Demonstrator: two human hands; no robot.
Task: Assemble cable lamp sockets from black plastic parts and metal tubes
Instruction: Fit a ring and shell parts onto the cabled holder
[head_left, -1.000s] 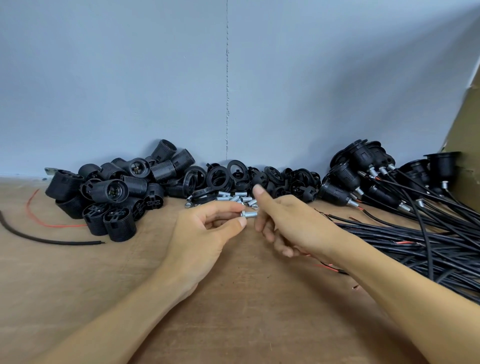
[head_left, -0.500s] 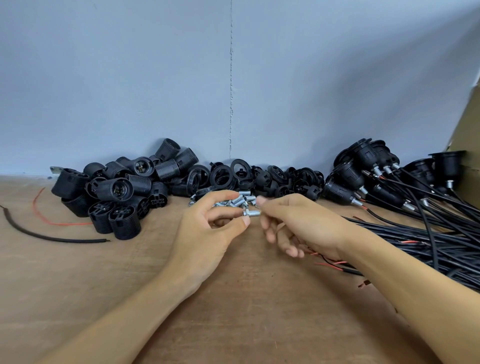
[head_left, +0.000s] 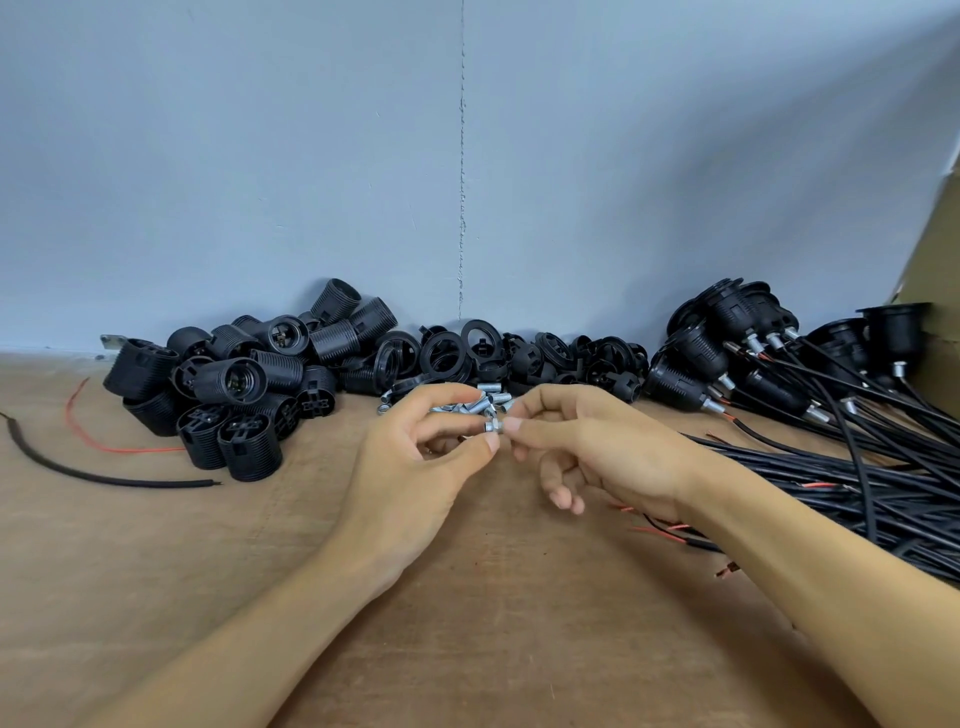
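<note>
A short metal tube (head_left: 492, 426) is pinched at both ends: the left hand (head_left: 410, 467) holds it between thumb and forefinger, and the right hand (head_left: 587, 452) does the same from the other side. Fingertips cover most of it, so whether anything is threaded on it cannot be told. The right hand's other fingers curl loosely beneath.

At 12 o'clock, just behind the fingers, lie loose metal tubes (head_left: 480, 402), half hidden by them. Beyond these sit black rings (head_left: 467, 353) against the wall (head_left: 311, 156). At 10 o'clock is a heap of black socket shells (head_left: 234, 384); at 9 o'clock a black cable offcut (head_left: 78, 470) and a red wire (head_left: 93, 441) lie on the table (head_left: 156, 571). At 2 o'clock are finished sockets (head_left: 737, 353), and their cables (head_left: 857, 493) run off the right edge beside cardboard (head_left: 935, 249) that the frame cuts off.
</note>
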